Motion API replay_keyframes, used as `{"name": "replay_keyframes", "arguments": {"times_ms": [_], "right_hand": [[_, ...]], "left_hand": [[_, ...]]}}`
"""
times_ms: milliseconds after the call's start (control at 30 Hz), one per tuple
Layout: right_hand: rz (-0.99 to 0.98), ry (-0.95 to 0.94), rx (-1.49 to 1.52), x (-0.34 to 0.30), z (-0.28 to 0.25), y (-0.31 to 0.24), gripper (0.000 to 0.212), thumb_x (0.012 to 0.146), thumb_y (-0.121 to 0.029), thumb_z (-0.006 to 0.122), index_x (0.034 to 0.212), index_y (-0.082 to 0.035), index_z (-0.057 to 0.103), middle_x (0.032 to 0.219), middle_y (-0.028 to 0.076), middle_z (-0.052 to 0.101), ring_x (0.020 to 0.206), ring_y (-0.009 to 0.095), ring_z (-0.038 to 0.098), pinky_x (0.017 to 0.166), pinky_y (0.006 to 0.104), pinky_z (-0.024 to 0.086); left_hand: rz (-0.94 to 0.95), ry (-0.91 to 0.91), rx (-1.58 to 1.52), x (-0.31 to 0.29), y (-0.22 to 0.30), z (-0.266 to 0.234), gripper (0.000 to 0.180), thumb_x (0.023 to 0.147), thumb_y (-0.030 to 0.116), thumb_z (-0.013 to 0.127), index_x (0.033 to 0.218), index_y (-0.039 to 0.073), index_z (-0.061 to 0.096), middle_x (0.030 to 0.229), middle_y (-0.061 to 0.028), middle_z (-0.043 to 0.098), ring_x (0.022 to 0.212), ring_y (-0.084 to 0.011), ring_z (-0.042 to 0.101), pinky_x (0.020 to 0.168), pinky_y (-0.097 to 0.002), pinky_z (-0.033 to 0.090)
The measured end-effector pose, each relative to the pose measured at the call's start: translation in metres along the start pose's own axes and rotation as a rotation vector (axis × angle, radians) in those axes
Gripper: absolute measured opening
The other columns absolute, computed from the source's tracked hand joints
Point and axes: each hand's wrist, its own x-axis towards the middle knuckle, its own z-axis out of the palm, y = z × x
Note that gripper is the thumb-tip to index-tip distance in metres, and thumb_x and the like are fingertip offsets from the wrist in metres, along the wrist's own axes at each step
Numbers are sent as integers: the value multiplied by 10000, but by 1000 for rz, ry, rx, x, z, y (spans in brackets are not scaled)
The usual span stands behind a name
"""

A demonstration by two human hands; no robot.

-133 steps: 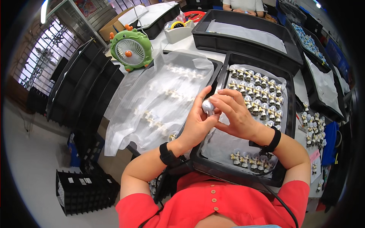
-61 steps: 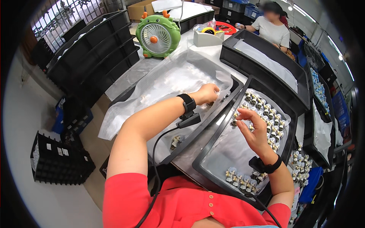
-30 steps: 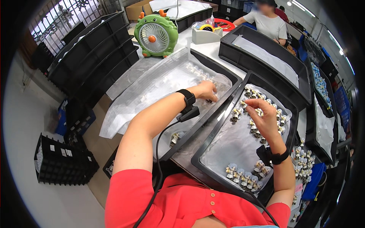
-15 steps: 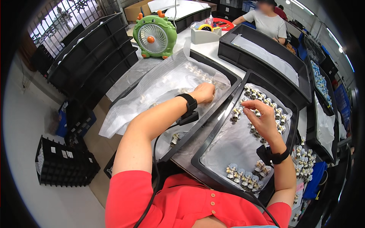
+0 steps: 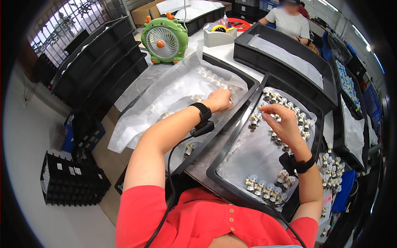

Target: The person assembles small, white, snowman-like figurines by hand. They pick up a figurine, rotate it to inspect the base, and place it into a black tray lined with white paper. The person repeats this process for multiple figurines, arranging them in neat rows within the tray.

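Observation:
My left hand is closed over the right side of the left black tray, where a thin white foam sheet covers rows of small figurines. Its fingertips point down and away, so what they hold is hidden. My right hand hovers above the right black tray, thumb and forefinger curved with a small gap. Nothing shows between them. A pale-haired figurine in black and white sits just left of those fingertips. More figurines fill the far part, and a small group sits at the near end.
Stacked black trays stand at the left, beside a green cartoon-shaped fan. Behind is another black tray lined with white sheet, and a grey tape holder. Loose figurines lie at the right. A co-worker sits opposite.
The whole view has shifted slightly. Both hands stay nearly in place, and the gap between my right thumb and forefinger looks a little wider.

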Motion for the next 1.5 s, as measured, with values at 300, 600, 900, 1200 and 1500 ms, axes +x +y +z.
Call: {"name": "replay_keyframes", "arguments": {"times_ms": [300, 600, 900, 1200, 1500], "right_hand": [[101, -70, -151, -9, 16, 58, 318, 766, -157, 682, 1040, -15, 604, 959, 133, 631, 934, 268, 599, 829, 354, 467], [132, -204, -410, -24, 44, 75, 598, 652, -199, 724, 1198, -87, 509, 1083, 127, 524, 1022, 315, 479, 891, 400, 396], [-149, 42, 35, -3, 9, -11, 839, 596, -65, 755, 1345, -93, 380, 1169, 125, 503, 1105, 282, 484, 961, 377, 389], [-224, 57, 252, -14, 23, -19, 865, 646, -54, 776, 1384, -94, 326, 1261, 108, 472, 1120, 243, 501, 968, 353, 412], [-215, 73, 123, -17, 32, -17, 820, 635, -69, 782, 1349, -80, 378, 1239, 118, 496, 1109, 259, 513, 952, 356, 418]], "left_hand": [[32, 28, -21, -1, 4, 3, 272, 705, 156, 591, 928, 24, 672, 931, -202, 654, 894, -367, 625, 808, -425, 496], [127, 116, -332, -30, 8, -75, 381, 807, 196, 647, 1139, 16, 594, 975, -125, 652, 867, -208, 631, 777, -308, 491], [116, -18, -1286, -127, 68, -63, 482, 894, 93, 562, 1343, 52, 393, 1253, -78, 479, 1097, -139, 510, 947, -283, 413], [297, 26, -1484, -130, 79, -41, 500, 905, 51, 543, 1367, 29, 353, 1257, -104, 502, 1068, -146, 544, 895, -287, 471], [331, 173, -1277, -135, 78, -34, 502, 867, -14, 586, 1324, 3, 379, 1281, -73, 466, 1004, -120, 553, 844, -260, 506]]}}
